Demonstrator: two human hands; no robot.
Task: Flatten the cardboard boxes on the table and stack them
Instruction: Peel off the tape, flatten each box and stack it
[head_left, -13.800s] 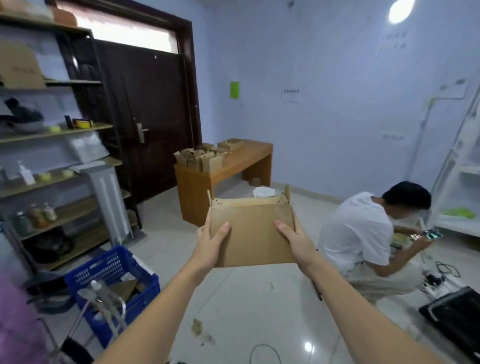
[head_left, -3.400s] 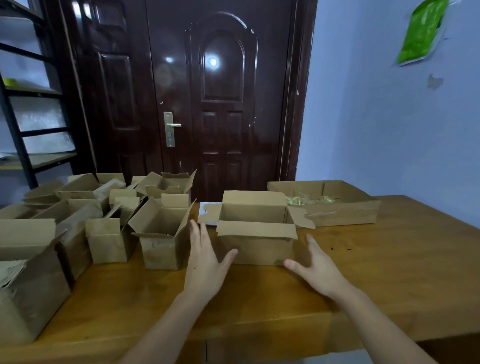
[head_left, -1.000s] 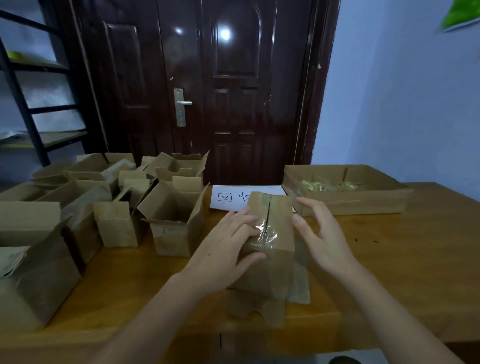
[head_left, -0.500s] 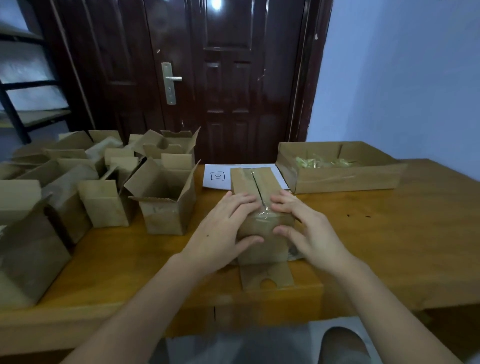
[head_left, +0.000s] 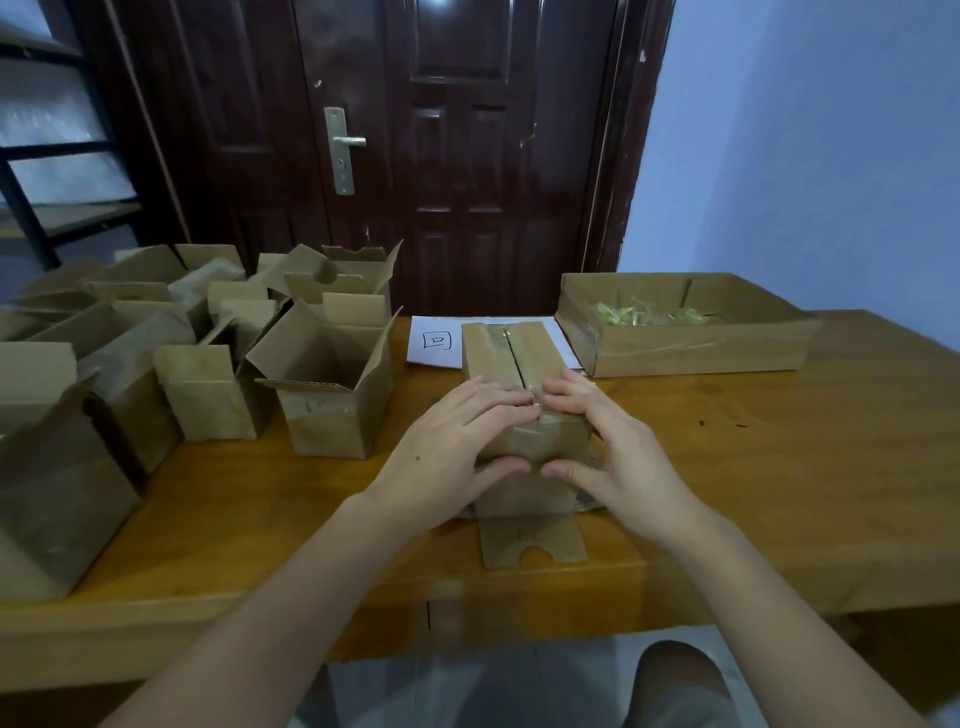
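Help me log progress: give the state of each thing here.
Taped brown cardboard box: upside down, seam still taped, unflattened.
Left hand: grips the box.
Right hand: grips the box.
Open-flapped cardboard boxes: upright, unflattened.
Shallow cardboard tray: holds yellowish scraps.
Dark wooden door: closed.

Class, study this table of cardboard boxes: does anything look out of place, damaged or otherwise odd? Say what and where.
Mostly it is ordinary clutter. One oddity: the shallow tray box at the far right holds crumpled yellowish tape or wrapping rather than being empty. A white sheet of paper lies partly under the taped box that both hands grip.
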